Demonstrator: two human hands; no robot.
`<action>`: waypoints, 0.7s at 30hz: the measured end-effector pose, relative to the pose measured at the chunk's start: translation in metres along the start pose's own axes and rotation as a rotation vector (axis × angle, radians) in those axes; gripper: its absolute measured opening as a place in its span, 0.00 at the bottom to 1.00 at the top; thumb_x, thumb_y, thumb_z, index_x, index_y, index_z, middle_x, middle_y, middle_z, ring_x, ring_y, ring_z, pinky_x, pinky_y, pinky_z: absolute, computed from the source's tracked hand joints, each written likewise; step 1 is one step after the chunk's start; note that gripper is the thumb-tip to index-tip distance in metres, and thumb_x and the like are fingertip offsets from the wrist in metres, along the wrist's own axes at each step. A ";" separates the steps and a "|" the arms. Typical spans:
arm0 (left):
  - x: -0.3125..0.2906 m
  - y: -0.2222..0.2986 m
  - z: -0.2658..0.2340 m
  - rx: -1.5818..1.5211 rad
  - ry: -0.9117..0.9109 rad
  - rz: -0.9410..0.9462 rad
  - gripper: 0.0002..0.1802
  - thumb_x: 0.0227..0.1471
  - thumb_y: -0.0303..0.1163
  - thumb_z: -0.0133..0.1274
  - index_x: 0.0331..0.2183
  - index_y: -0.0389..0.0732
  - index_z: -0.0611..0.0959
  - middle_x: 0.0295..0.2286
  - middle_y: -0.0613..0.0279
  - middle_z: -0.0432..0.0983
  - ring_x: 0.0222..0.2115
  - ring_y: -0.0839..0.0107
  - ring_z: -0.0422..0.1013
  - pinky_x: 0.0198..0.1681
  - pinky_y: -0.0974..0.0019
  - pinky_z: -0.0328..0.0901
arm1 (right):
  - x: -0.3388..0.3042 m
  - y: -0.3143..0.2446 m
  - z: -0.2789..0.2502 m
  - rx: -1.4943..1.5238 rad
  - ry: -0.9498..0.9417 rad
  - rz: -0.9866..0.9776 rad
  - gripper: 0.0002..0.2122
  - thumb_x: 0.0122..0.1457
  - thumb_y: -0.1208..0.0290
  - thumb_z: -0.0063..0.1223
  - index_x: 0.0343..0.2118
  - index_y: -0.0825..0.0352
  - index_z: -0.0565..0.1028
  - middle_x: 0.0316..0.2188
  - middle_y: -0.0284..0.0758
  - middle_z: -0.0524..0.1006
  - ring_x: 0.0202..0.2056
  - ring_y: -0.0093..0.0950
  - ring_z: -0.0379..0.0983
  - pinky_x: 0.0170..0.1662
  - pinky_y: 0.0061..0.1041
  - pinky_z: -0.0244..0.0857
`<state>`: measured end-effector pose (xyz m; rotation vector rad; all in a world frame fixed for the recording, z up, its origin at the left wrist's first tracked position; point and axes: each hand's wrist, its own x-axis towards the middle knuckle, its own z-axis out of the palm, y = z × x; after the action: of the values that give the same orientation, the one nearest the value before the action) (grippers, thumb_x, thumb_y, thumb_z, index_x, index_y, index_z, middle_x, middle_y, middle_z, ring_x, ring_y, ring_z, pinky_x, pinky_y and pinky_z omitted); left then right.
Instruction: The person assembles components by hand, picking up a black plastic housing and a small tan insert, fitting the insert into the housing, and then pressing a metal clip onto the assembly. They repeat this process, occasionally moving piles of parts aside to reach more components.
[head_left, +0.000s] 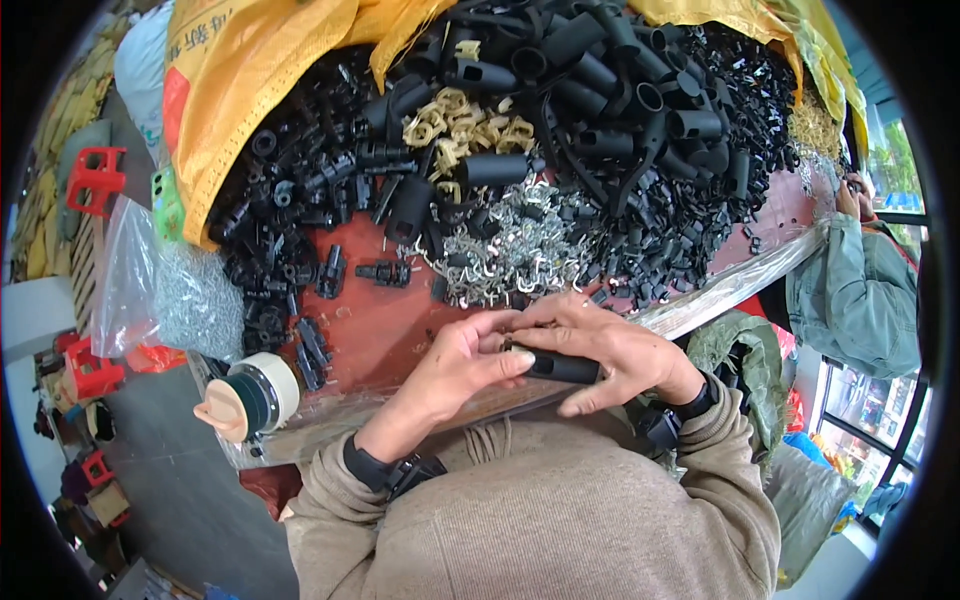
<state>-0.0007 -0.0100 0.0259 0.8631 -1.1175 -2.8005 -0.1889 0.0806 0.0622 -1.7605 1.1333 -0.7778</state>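
Observation:
Near the front edge of the red work table (375,335), I hold a black plastic tube (562,367) lying sideways between my hands. My left hand (462,362) pinches at its left end, thumb in front and fingertips curled behind; any small part there is hidden. My right hand (612,345) closes over the tube from above, its fingers reaching toward the left end and its thumb sticking out below. Just beyond my fingers lies a heap of small silvery metal hooks (520,243). Two black plastic assemblies (384,273) rest on the table left of that heap.
Black tubes (580,95), beige plastic rings (465,125) and small black parts (655,240) pile up behind. Yellow woven sacks (255,85) border the heap. A lidded cup (265,395) and bag of metal parts (200,300) sit left. Another person (855,290) works at the right.

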 end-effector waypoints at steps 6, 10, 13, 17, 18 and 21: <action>-0.001 0.003 0.008 0.025 -0.059 -0.025 0.32 0.40 0.23 0.54 0.48 0.31 0.61 0.42 0.57 0.65 0.40 0.72 0.65 0.39 0.71 0.65 | 0.003 0.004 0.010 0.117 -0.051 -0.189 0.33 0.43 0.59 0.56 0.49 0.73 0.60 0.48 0.45 0.60 0.48 0.40 0.58 0.51 0.35 0.50; 0.001 0.004 0.017 0.006 -0.082 -0.018 0.34 0.39 0.23 0.54 0.49 0.32 0.60 0.43 0.55 0.64 0.42 0.68 0.65 0.41 0.69 0.64 | -0.008 0.002 0.014 0.179 0.008 -0.210 0.30 0.43 0.61 0.55 0.48 0.73 0.61 0.46 0.45 0.62 0.47 0.39 0.59 0.50 0.34 0.52; 0.001 0.006 0.023 -0.133 -0.152 -0.021 0.34 0.39 0.24 0.54 0.49 0.32 0.60 0.41 0.53 0.66 0.39 0.68 0.67 0.39 0.70 0.65 | -0.023 -0.010 0.008 0.002 0.245 -0.132 0.26 0.39 0.65 0.55 0.42 0.74 0.65 0.41 0.46 0.66 0.44 0.39 0.62 0.47 0.32 0.57; 0.004 0.003 0.005 -0.059 -0.041 0.080 0.31 0.41 0.25 0.52 0.48 0.33 0.61 0.37 0.51 0.69 0.31 0.69 0.70 0.33 0.72 0.67 | -0.072 -0.013 -0.004 -0.194 0.646 0.042 0.26 0.41 0.63 0.55 0.42 0.73 0.66 0.40 0.45 0.67 0.41 0.38 0.64 0.45 0.31 0.59; 0.004 0.002 0.002 -0.073 0.079 0.143 0.29 0.43 0.25 0.51 0.48 0.33 0.61 0.34 0.52 0.70 0.28 0.71 0.70 0.31 0.73 0.66 | -0.081 -0.015 -0.007 -0.214 0.661 0.055 0.26 0.41 0.63 0.55 0.42 0.73 0.66 0.40 0.45 0.67 0.41 0.38 0.64 0.45 0.31 0.59; 0.004 0.000 -0.004 -0.097 0.188 0.230 0.27 0.44 0.26 0.50 0.47 0.33 0.62 0.31 0.53 0.71 0.24 0.72 0.70 0.28 0.75 0.66 | -0.104 -0.024 -0.009 -0.221 0.790 0.173 0.25 0.40 0.64 0.56 0.41 0.72 0.67 0.38 0.45 0.68 0.40 0.38 0.65 0.43 0.31 0.60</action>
<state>-0.0020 -0.0134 0.0222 0.9034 -0.9766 -2.5061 -0.2282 0.1782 0.0829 -1.5169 1.9192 -1.3354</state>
